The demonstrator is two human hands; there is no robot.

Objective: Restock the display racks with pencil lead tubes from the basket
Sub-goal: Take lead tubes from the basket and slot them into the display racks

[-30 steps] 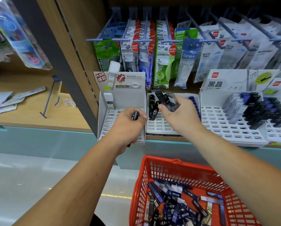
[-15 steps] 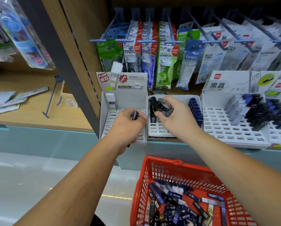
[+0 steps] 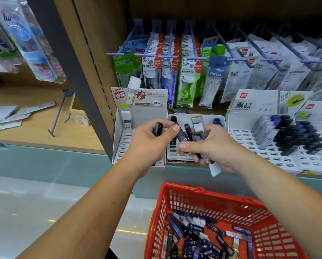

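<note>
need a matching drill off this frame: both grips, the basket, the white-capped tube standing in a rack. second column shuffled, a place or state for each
Column 1
1. left grip
2. right grip
3. red basket
4. white-capped tube

Column 2
A. holds a bunch of tubes
B. pinches a single black tube
C. stands in the leftmost rack
D. lowest in view, loose tubes inside

Pairs: 1-B, 2-A, 3-D, 4-C
</note>
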